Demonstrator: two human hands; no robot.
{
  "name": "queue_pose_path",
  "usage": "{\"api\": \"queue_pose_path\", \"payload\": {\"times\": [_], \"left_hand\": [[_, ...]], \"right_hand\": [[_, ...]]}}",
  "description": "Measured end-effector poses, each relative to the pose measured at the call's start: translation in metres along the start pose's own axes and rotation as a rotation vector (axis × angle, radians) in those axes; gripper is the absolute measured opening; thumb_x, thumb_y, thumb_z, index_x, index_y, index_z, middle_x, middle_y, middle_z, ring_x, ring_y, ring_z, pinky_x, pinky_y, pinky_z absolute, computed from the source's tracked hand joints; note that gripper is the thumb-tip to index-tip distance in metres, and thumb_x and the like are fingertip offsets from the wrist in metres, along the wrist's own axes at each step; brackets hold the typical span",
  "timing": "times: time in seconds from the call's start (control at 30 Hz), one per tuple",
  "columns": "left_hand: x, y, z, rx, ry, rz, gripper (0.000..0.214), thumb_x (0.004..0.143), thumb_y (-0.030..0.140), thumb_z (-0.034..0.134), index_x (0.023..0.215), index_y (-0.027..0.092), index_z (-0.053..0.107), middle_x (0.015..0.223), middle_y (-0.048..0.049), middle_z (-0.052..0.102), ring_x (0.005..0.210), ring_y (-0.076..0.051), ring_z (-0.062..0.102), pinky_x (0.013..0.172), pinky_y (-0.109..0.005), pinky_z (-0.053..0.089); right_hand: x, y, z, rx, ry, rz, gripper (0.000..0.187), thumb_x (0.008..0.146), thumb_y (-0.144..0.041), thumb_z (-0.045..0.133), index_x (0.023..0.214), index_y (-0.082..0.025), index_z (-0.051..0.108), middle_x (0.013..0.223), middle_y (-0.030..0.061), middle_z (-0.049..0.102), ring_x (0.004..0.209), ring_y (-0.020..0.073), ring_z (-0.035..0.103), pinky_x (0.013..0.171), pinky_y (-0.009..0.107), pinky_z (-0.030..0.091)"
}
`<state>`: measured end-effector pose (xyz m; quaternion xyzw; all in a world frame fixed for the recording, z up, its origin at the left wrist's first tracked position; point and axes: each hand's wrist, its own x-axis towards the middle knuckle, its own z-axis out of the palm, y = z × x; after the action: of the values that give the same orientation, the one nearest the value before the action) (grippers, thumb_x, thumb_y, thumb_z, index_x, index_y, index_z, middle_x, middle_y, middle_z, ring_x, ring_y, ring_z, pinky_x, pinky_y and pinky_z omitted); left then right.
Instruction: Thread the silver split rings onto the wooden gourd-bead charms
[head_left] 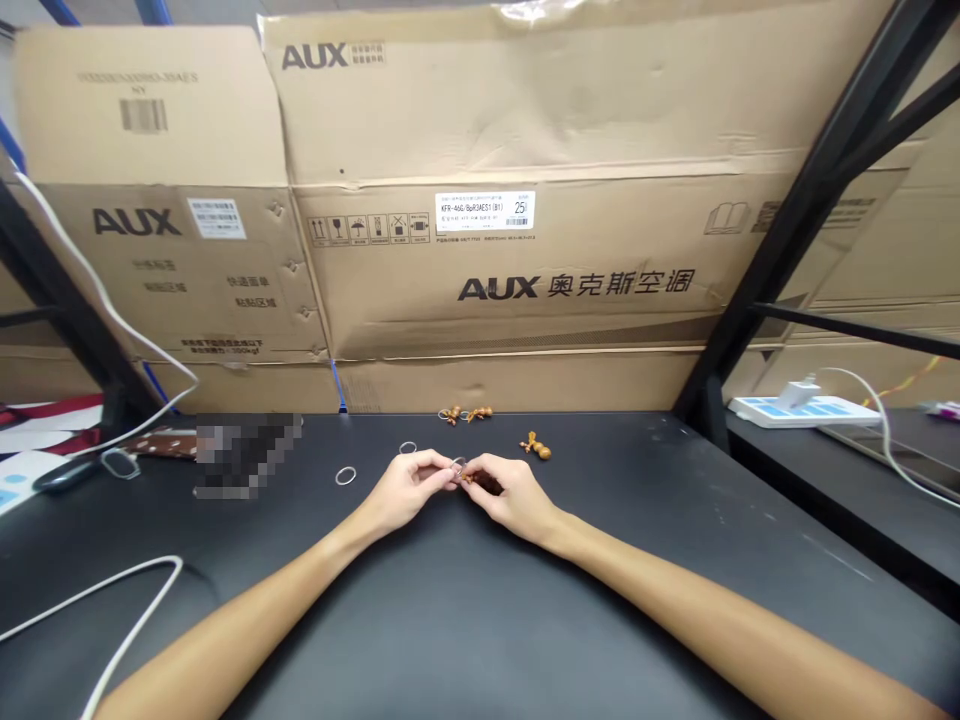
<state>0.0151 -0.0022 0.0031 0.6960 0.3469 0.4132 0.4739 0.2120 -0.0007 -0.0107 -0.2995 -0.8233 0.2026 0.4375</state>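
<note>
My left hand (pixel 405 487) and my right hand (pixel 510 492) meet at the middle of the black table (pixel 465 600). The left fingers pinch a small metal key ring (pixel 458 464). The right fingers are closed on a small brown wooden charm (pixel 472 480) that touches the ring. Two more key rings lie to the left, one (pixel 346 476) nearer me and one (pixel 407 447) just beyond my left hand. A loose brown charm (pixel 535 448) lies to the right of my hands, and two others (pixel 465 413) lie at the table's back edge.
Large AUX cardboard boxes (pixel 525 200) stand behind the table. Black rack beams (pixel 795 220) rise at the right, with a white power strip (pixel 806 408) and cable beyond. A white cable (pixel 127 590) loops at the front left. Glasses (pixel 120 463) and a dark object lie far left.
</note>
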Motion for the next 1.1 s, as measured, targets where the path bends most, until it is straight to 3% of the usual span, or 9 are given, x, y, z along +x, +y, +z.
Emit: {"api": "queue_pose_path", "payload": {"times": [0.17,0.3,0.53,0.73,0.87,1.1], "left_hand": [[0.0014,0.0041,-0.0014,0.033,-0.005,-0.022,0.027,0.081,0.039,0.063,0.077,0.013,0.066,0.095,-0.0085,0.066,0.085,-0.018,0.062,0.083,-0.032,0.049],[0.0015,0.0093,-0.0027,0.151,-0.036,-0.029,0.035,0.082,0.043,0.059,0.064,0.012,0.062,0.094,-0.0077,0.063,0.075,-0.014,0.057,0.072,-0.027,0.046],[0.0021,0.0061,-0.0042,0.174,-0.033,0.011,0.031,0.083,0.043,0.057,0.075,0.014,0.063,0.095,-0.0048,0.058,0.068,-0.011,0.049,0.063,-0.024,0.042],[0.0023,0.0068,-0.0041,0.145,-0.062,0.019,0.029,0.084,0.042,0.057,0.079,0.014,0.063,0.092,-0.0045,0.057,0.070,-0.012,0.051,0.063,-0.025,0.041],[0.0022,0.0038,-0.0039,0.133,-0.068,0.023,0.029,0.084,0.042,0.058,0.078,0.014,0.062,0.095,-0.0055,0.058,0.071,-0.012,0.052,0.064,-0.025,0.042],[-0.0020,0.0082,0.0018,0.096,-0.131,-0.021,0.033,0.078,0.033,0.066,0.105,0.016,0.056,0.085,-0.0026,0.061,0.076,-0.014,0.055,0.070,-0.027,0.045]], "right_hand": [[-0.0004,0.0033,0.0001,-0.185,0.004,-0.067,0.011,0.084,-0.015,0.054,0.089,-0.021,0.061,0.083,0.0023,0.068,0.072,0.0158,0.061,0.071,0.029,0.047],[0.0002,0.0027,-0.0008,-0.258,-0.062,-0.164,0.013,0.084,-0.010,0.051,0.086,-0.020,0.060,0.085,0.0027,0.066,0.077,0.0157,0.059,0.075,0.031,0.043],[-0.0001,-0.0048,-0.0038,-0.189,-0.109,-0.197,0.008,0.084,-0.017,0.056,0.089,-0.021,0.060,0.081,0.0022,0.065,0.075,0.0165,0.058,0.076,0.033,0.044],[0.0012,-0.0047,-0.0054,-0.102,0.063,-0.049,0.012,0.084,-0.027,0.060,0.095,-0.021,0.059,0.086,0.0045,0.062,0.079,0.0177,0.056,0.070,0.031,0.048],[0.0027,-0.0024,-0.0045,-0.127,0.008,-0.103,0.008,0.089,-0.023,0.055,0.088,-0.021,0.062,0.080,0.0036,0.063,0.079,0.0178,0.054,0.073,0.031,0.047],[0.0019,-0.0049,-0.0041,-0.083,0.055,-0.058,0.013,0.090,-0.024,0.053,0.083,-0.021,0.064,0.074,0.0030,0.063,0.073,0.0173,0.055,0.065,0.029,0.046]]}}
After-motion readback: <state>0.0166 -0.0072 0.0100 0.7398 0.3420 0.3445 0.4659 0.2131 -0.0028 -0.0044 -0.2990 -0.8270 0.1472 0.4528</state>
